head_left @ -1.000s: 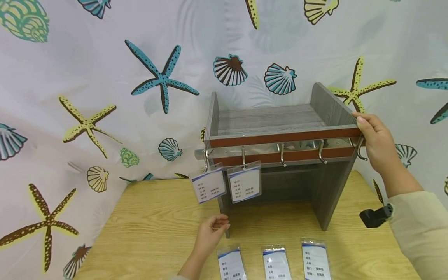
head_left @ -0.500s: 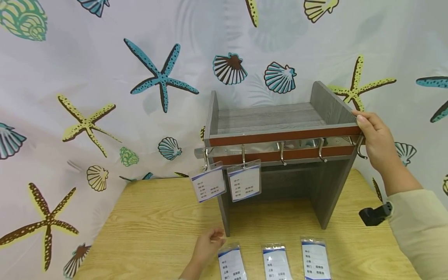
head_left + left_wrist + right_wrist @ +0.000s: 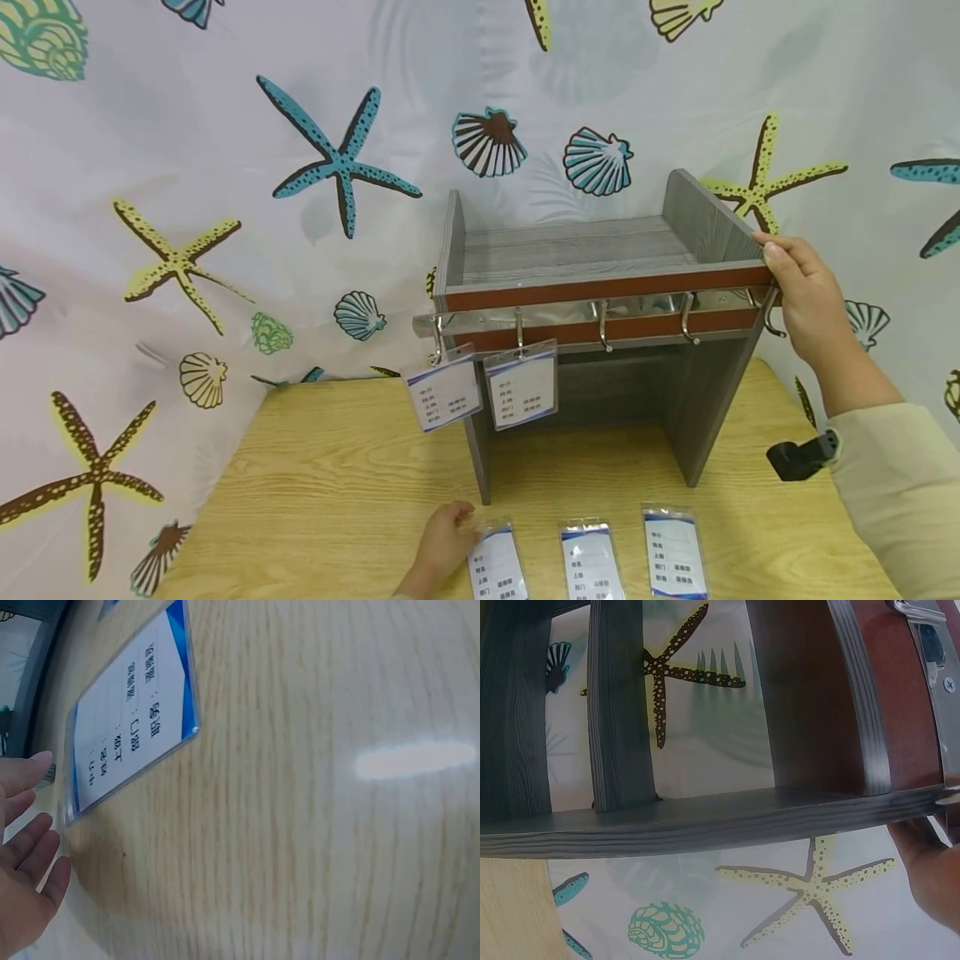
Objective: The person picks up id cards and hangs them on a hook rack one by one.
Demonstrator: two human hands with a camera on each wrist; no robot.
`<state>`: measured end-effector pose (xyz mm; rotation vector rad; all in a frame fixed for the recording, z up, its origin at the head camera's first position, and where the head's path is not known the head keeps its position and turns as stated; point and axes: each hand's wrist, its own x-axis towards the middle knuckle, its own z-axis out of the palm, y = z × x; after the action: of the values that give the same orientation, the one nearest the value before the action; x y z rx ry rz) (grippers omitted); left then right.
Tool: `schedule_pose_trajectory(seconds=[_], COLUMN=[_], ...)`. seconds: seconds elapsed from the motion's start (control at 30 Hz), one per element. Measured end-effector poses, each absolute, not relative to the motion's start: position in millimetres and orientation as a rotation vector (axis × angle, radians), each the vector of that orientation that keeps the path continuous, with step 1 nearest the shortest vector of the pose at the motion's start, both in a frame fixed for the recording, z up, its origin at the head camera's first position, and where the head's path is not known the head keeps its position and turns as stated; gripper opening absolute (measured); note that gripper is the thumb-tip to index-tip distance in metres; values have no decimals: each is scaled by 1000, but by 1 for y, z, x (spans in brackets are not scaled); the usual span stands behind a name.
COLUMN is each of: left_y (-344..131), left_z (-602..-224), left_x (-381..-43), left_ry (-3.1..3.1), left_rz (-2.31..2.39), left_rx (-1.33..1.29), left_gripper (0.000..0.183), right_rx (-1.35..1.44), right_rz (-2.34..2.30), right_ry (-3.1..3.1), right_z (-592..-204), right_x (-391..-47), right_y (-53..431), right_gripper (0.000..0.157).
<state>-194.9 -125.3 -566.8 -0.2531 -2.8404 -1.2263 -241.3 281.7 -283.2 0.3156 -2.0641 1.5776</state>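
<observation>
My right hand (image 3: pixel 806 292) grips the front right corner of a grey wooden shelf (image 3: pixel 570 246), thumb in front. Low at the shelf's left leg, my left hand (image 3: pixel 444 542) reaches the top end of the leftmost badge holder (image 3: pixel 497 567) on the table. In the left wrist view its fingers (image 3: pixel 34 844) are relaxed, right beside the badge holder (image 3: pixel 131 712), with nothing between them. Two more badge holders, a middle one (image 3: pixel 591 562) and a right one (image 3: pixel 673 554), lie in the same row. A metal hook rail (image 3: pixel 555 317) runs along the shelf's front.
Two badge holders hang from the left hooks, one at the end (image 3: pixel 444 393) and one beside it (image 3: pixel 522 387). Bare hooks (image 3: pixel 604 329) stick out farther right. The wooden table (image 3: pixel 322 467) meets a patterned curtain (image 3: pixel 247 108) behind. A small black device (image 3: pixel 801 458) sits at my right wrist.
My left hand has moved down toward me, from beside the shelf's left leg to the top of the leftmost badge holder. The right hand keeps its grip on the shelf.
</observation>
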Motion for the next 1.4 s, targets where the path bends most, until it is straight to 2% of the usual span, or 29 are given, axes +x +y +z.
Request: schedule_pose_trajectory(seconds=[0.57,0.9,1.4], left_y=[-122,-121,-117], left_z=[-565,-563,-567], left_x=[-192,-193,-191], left_ry=[-3054,-3083,-3065], left_rz=[-905,-860,-807], left_rx=[-246,-300,-280], left_gripper=[51,47,50], right_rx=[340,322,298], right_rz=[1591,1600,1581], right_ry=[-2052,-2047,-2061], right_z=[-279,-280,-283], right_x=[-242,-241,-240], right_y=[278,279,280], right_gripper=[31,31,31])
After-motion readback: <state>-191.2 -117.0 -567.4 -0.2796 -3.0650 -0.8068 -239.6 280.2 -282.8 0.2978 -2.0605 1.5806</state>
